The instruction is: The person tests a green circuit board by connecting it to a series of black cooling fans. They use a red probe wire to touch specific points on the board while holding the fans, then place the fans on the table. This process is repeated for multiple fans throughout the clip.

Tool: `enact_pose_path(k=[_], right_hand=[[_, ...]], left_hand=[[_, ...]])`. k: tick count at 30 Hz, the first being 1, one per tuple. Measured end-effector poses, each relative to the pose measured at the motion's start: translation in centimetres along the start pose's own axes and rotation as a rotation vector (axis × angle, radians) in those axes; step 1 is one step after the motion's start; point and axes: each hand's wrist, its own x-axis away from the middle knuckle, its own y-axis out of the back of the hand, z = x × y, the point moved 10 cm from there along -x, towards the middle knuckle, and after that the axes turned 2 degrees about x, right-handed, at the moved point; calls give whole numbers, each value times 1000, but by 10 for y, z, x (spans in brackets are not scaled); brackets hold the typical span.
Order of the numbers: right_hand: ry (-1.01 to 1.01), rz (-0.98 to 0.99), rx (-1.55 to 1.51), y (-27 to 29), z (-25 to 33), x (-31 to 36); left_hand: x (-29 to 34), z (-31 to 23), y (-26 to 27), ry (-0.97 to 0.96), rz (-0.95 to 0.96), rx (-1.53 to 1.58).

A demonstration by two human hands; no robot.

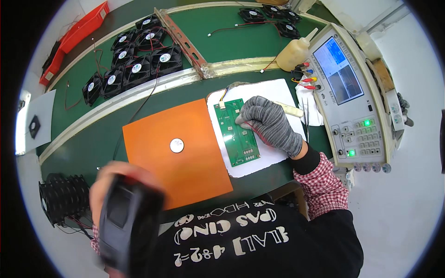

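My left hand [103,185], bare and blurred by motion, grips a black cooling fan [132,222] at the lower left, beside the orange sheet [155,176]. A round white label [176,145] lies on that sheet. In a grey knitted glove, my right hand [269,121] is closed over the upper right of a green circuit board [234,141]. Its fingertips pinch the end of a thin red wire [258,133] close to the board; the very tip is hidden. The board rests on a white pad [273,160], with a cable plugged into a white connector [222,105] at its top.
Several black fans [136,69] stand behind a metal rail, with more fans [269,16] farther right. A stack of fans [62,199] is at the left edge. On the right stand a tester with a screen [340,69], a glue bottle [293,53] and tweezers [306,118]. A red bin [83,30] sits far left.
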Motion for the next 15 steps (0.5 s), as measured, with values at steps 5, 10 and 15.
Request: enact_pose_path(k=[5, 10, 15], right_hand=[[54, 16, 90, -4, 9, -4], [36, -31, 14, 3, 12, -5], [-282, -151, -395, 9, -16, 5]], left_hand=[[11, -67, -35, -688, -182, -1394], [-79, -25, -59, -914, 63, -1128], [-161, 109, 13, -320, 79, -1713]])
